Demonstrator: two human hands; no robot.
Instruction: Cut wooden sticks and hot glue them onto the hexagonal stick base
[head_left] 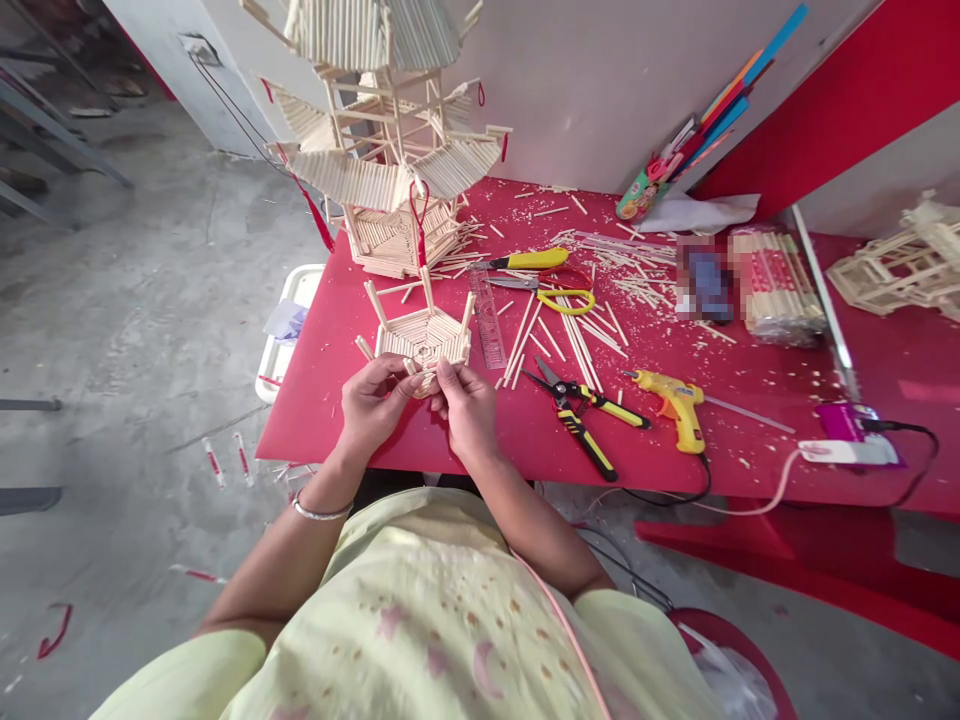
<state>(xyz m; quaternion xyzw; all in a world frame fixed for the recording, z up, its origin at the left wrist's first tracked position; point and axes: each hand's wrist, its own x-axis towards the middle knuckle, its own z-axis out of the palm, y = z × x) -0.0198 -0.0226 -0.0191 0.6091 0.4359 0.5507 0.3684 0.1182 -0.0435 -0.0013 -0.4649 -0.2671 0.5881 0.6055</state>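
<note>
While both hands are meeting over the near left part of the table (311,420), the left hand (375,400) and the right hand (470,408) are pinching the near rim of the base (424,335) between thumbs and fingertips. Fingers are covering the grip, so I cannot tell whether the hands are touching each other. The base is showing a six-sided stick panel, with posts rising from its corners; whether its underside is touching the table, cannot tell.

Just beyond it, the tower (341,180) is standing on the table, red tassels hanging from its roof corners. To the right of the base, the ruler (489,325) is lying flat, near the scissors (566,300) and a yellow-handled cutter (536,259). The pliers (562,392) are lying with handles spread, nearer the right hand than the glue gun (679,405), which is lying on its side with a glue stick extending from its back. Loose sticks (637,270) are scattering across the middle. Farther right, a bundle (776,285) of sticks is lying beside a dark, partly blurred object (709,283).
</note>
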